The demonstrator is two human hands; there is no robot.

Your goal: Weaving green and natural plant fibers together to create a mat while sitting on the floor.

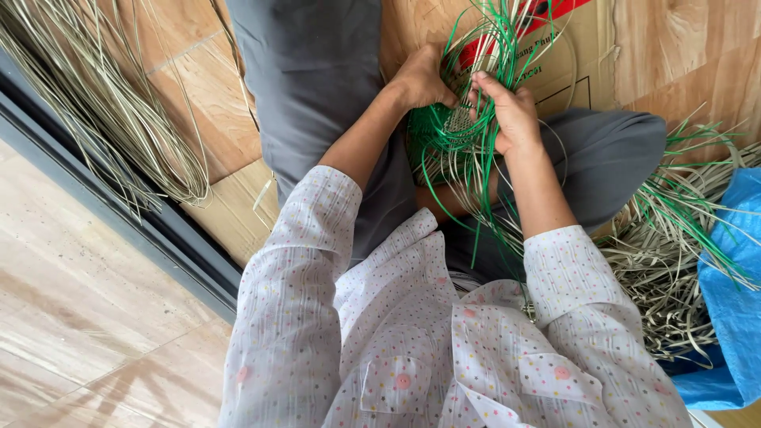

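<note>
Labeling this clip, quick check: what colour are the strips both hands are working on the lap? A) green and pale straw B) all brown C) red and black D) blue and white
A: the left hand and right hand grip a woven piece of green and pale straw-coloured strips.

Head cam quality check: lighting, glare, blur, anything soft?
Head view: even, soft daylight, no harsh shadows; mild sheen on the pale floor tiles, no blown glare. Left hand and right hand on the green woven piece are reasonably sharp; fine strips blend together. Slight wide-angle stretch at the edges.
</note>
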